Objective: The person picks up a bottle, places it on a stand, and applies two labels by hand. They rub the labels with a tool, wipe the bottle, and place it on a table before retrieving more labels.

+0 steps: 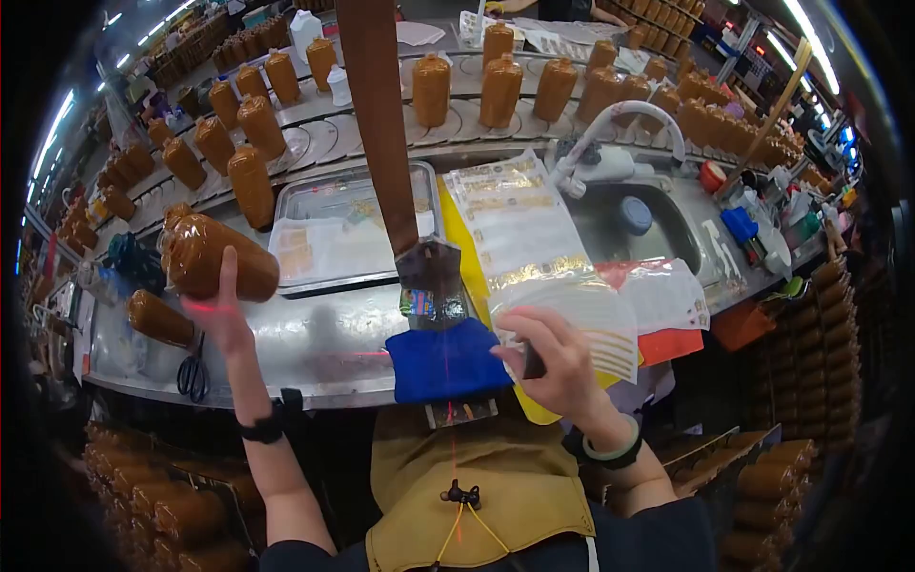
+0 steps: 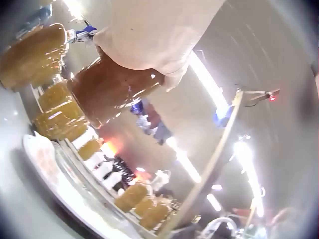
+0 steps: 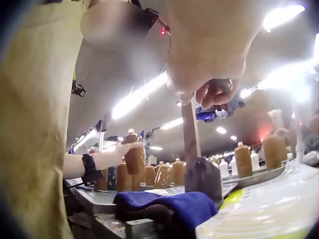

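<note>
My left hand grips a glossy brown bottle, held tilted over the left part of the steel counter. In the left wrist view the same bottle hangs below the palm. My right hand, fingers curled, holds a small dark flat piece whose kind I cannot tell. Under that hand lie white sheets with gold print. Beside it, a folded blue cloth drapes over the counter's front edge. Another brown bottle lies at the left, near dark-handled scissors.
A shallow metal tray holds wet printed papers. An upright brown post rises mid-counter. Behind, brown bottles stand on a conveyor. At the right are a sink with a white tap. Stacked bottles stand beyond.
</note>
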### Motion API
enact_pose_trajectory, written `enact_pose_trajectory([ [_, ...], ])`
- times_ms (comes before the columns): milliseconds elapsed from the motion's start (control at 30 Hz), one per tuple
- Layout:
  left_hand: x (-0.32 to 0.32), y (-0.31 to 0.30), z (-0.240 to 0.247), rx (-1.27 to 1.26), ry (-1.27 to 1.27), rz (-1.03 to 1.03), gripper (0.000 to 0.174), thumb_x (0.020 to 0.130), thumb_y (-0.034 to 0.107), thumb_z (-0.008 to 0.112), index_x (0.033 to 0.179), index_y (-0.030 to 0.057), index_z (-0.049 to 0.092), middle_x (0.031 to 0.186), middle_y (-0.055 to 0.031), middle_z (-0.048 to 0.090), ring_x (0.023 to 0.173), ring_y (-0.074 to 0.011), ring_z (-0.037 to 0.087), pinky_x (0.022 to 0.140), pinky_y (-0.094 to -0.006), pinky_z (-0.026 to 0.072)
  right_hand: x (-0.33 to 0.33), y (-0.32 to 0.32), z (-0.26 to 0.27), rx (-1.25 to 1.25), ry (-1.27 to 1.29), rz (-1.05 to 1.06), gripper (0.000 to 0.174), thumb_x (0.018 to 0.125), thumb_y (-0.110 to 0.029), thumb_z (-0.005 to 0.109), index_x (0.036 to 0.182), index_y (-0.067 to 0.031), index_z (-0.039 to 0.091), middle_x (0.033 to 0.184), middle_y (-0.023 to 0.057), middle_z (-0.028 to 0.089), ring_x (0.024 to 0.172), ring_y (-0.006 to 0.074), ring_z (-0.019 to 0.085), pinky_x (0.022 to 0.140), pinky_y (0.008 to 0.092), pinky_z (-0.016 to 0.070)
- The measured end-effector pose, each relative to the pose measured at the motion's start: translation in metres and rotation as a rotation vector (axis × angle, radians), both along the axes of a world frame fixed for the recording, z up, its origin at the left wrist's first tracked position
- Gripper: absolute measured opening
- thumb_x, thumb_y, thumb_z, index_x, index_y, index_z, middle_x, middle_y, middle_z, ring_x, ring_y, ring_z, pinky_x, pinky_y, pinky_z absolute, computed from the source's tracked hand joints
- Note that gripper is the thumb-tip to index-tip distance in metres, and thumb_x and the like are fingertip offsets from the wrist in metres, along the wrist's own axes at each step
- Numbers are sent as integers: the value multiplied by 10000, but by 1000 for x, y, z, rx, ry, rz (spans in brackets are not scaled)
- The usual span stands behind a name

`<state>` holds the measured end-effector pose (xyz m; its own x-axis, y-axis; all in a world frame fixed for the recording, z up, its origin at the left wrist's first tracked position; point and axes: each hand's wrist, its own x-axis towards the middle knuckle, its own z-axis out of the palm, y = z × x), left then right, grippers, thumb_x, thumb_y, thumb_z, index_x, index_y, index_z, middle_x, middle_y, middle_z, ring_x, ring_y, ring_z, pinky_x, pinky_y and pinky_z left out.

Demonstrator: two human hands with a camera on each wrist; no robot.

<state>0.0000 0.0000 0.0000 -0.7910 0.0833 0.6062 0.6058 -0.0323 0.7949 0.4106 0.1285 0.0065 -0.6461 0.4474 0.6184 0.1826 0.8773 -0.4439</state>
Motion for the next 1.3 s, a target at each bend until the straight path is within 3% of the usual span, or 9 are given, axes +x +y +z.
enact_pose_trajectory([
  [133,102,-9,-9,223,-463,-680,614,1004,402,660,1437,10,471,1294,-111,615,1168,-226,619,1025,-379,498,-32,-15,-2,-202,27,177,721,761,-170,879,1406,-76,571,1326,180,614,1088,373,659,890,426,551],
  [267,188,8,-19,-86,-912,-1017,572,1080,469,481,1451,34,482,1331,-110,608,1188,-211,619,969,-375,532,-35,-48,-7,-340,-34,174,972,700,-173,913,1530,-41,425,1439,237,544,1199,425,612,951,447,538],
  [367,212,19,-32,-118,-974,-1130,572,1017,284,682,1411,-4,383,1314,-138,583,1176,-187,612,984,-327,532,-23,-45,-24,-410,-51,125,1087,654,-153,934,1563,2,359,1507,263,492,1319,431,553,1035,437,519],
  [833,202,58,-44,-316,-755,-998,610,999,257,709,1414,-36,372,1331,-163,573,1155,-196,632,937,-318,561,-10,11,-34,-687,-307,185,1124,673,-221,964,1603,-75,350,1408,186,616,1310,302,589,1083,398,462],
  [900,206,48,-48,-376,-690,-989,634,996,242,711,1441,-43,361,1363,-174,553,1171,-207,629,941,-324,561,13,38,-30,-800,-384,83,532,723,-162,915,1208,-67,717,1083,81,724,895,214,656,819,331,519],
  [933,210,42,-45,-319,-602,-964,696,984,241,723,1478,-51,329,1406,-188,516,1220,-227,605,982,-345,542,24,51,-44,-623,-258,-36,309,756,-132,876,997,-21,716,909,53,688,738,189,590,715,330,494],
  [1100,222,11,-49,-295,-403,-1011,1109,779,191,914,1590,-44,196,1527,-206,415,1408,-296,462,1170,-429,392,54,100,-74,-421,-414,-247,278,761,-125,856,935,-21,667,1003,80,604,862,212,595,767,345,494],
  [1133,225,6,-52,-313,-407,-1068,1249,700,97,949,1619,-6,110,1570,-178,353,1412,-298,460,1144,-445,453,49,102,-72,-439,-498,-270,333,755,-150,869,979,-27,654,1082,101,581,936,235,598,805,349,499],
  [1300,237,-12,-67,-394,-258,-892,1230,664,98,969,1611,-14,192,1550,-180,401,1404,-295,473,1175,-439,414,46,140,-93,-378,-353,-262,458,769,-198,879,1149,-67,658,1101,119,596,942,264,602,856,338,508],
])
